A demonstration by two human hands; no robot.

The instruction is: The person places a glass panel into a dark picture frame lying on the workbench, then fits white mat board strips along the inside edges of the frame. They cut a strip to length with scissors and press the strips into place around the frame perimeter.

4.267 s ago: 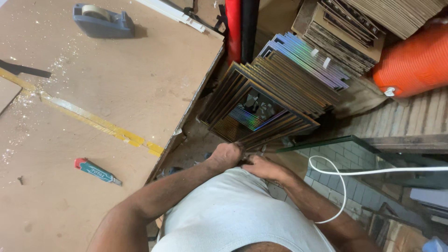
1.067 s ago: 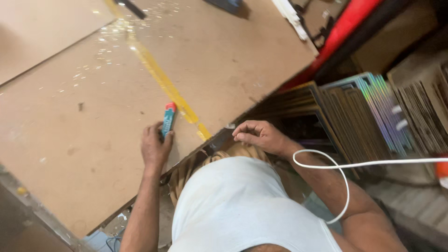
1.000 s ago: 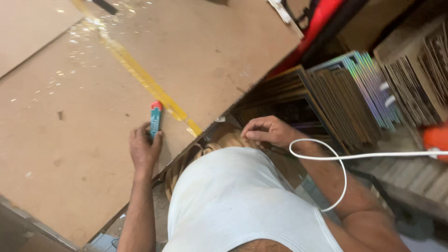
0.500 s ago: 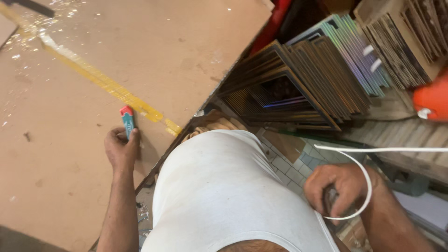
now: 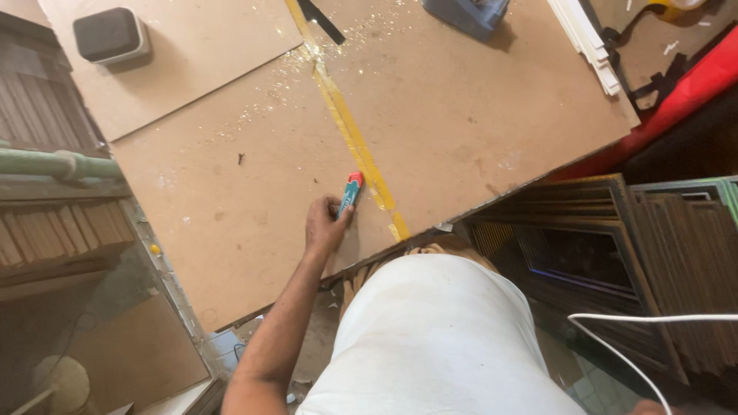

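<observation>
My left hand (image 5: 326,227) rests on the brown board table (image 5: 461,138), its fingers closed round the lower end of a teal and red utility knife (image 5: 352,191). The knife lies flat on the board beside a yellow tape strip (image 5: 347,127). Only a sliver of my right hand (image 5: 650,406) shows at the bottom right edge, below a white cable (image 5: 653,317); its fingers are hidden. My white shirt fills the lower middle of the view.
A black pad on a white base (image 5: 111,34) sits on a smaller board sheet at far left. A blue tape dispenser (image 5: 466,12) and white strips (image 5: 589,40) lie at the back. Stacked dark frames (image 5: 600,257) stand to the right, a green pipe (image 5: 46,163) left.
My right hand left the frames, dropped to the lower right and has almost left view. My left hand reached the knife and stays on it while the view swung over the table.
</observation>
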